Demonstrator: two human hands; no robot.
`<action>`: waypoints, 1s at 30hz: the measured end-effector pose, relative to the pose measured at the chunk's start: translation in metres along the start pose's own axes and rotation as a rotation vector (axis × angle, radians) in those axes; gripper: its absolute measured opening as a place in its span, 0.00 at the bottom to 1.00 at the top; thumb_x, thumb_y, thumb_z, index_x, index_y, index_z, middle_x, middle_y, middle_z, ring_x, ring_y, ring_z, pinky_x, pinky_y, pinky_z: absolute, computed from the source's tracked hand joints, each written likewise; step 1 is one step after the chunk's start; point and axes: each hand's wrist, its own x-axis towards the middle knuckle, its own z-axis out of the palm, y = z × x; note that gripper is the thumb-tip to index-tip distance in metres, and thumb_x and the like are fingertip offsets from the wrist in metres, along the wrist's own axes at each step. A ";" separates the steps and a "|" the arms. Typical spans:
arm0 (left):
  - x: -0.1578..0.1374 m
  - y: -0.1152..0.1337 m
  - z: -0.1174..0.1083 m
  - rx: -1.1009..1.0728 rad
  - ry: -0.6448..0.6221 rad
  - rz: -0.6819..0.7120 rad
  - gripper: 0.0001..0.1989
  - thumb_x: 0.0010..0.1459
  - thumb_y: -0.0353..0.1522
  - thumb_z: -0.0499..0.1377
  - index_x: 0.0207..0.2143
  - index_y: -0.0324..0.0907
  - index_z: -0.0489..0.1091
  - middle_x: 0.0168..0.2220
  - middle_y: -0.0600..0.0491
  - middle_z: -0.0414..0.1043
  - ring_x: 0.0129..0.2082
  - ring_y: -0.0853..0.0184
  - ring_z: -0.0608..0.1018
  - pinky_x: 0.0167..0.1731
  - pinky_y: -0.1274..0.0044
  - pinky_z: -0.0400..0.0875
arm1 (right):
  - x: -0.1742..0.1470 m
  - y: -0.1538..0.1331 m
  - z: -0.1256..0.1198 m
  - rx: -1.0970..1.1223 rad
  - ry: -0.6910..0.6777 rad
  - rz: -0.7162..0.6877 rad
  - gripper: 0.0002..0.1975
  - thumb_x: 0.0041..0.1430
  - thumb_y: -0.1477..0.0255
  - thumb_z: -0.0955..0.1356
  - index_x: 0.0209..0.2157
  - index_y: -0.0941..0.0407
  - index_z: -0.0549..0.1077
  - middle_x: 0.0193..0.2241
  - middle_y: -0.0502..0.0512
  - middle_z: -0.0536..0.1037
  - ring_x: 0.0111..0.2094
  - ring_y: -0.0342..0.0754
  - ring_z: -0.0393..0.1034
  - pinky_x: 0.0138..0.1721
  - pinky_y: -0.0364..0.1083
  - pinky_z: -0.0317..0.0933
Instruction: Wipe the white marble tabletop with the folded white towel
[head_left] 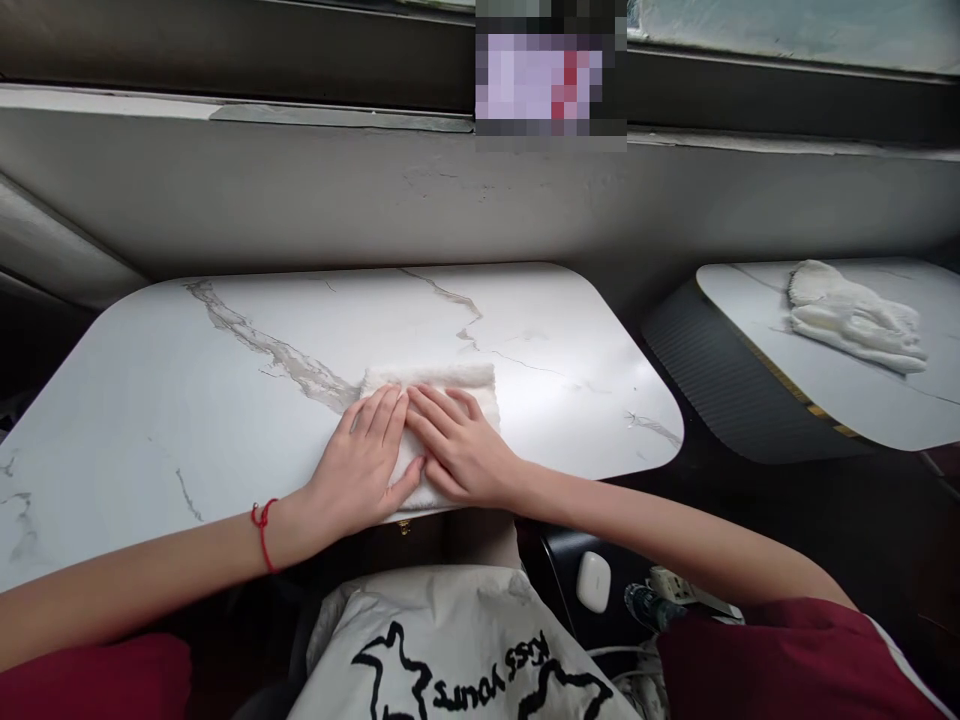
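A white fluffy cloth [457, 376], folded into a rough square, lies at the near edge of a white marble-patterned table [540, 320]. Both of my hands rest flat on top of it, side by side. My left hand [364, 455] covers the cloth's left part, with its fingers stretched forward and a red string bracelet at the wrist. My right hand [469, 450] lies over the middle and right part, fingers extended and pointing to the left. The fingertips of the two hands meet near the cloth's centre. Neither hand grips the cloth.
On a second marble-patterned table [757, 310] to the right lies a crumpled white cloth [859, 318]. Below, beside my lap, a white case [593, 582] sits on a black surface near a power strip [671, 585] and cables. A wall [315, 200] runs behind the tables.
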 end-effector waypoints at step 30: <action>0.127 -0.164 0.034 -0.116 0.061 -0.135 0.30 0.66 0.39 0.46 0.64 0.31 0.61 0.66 0.34 0.62 0.68 0.48 0.63 0.66 0.58 0.56 | 0.184 0.113 0.035 -0.099 -0.032 0.029 0.27 0.68 0.70 0.55 0.65 0.62 0.64 0.68 0.67 0.63 0.69 0.60 0.55 0.68 0.61 0.47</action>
